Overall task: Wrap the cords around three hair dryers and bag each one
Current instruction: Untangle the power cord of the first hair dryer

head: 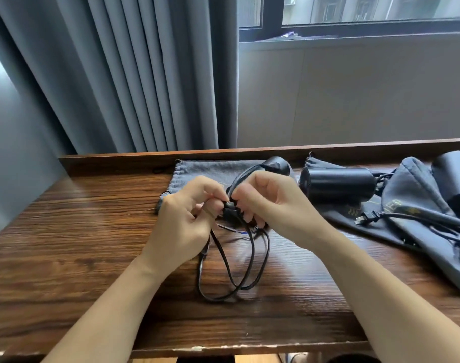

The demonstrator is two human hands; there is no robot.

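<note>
My left hand (187,218) and my right hand (270,205) meet above the middle of the wooden table (79,244). Both pinch the black cord (234,279), whose loops hang down onto the wood below them. That cord runs up to a black hair dryer (277,165) lying behind my right hand on a flat grey drawstring bag (205,171). A second black hair dryer (339,183) lies on its side to the right. A third hair dryer (454,176) sits at the far right on another grey bag (417,205).
A plug (365,218) and tangled cords lie on the grey bags at the right. A raised wooden ledge (249,153) runs along the table's back edge. Grey curtains (118,74) hang behind on the left, a window sill at the upper right.
</note>
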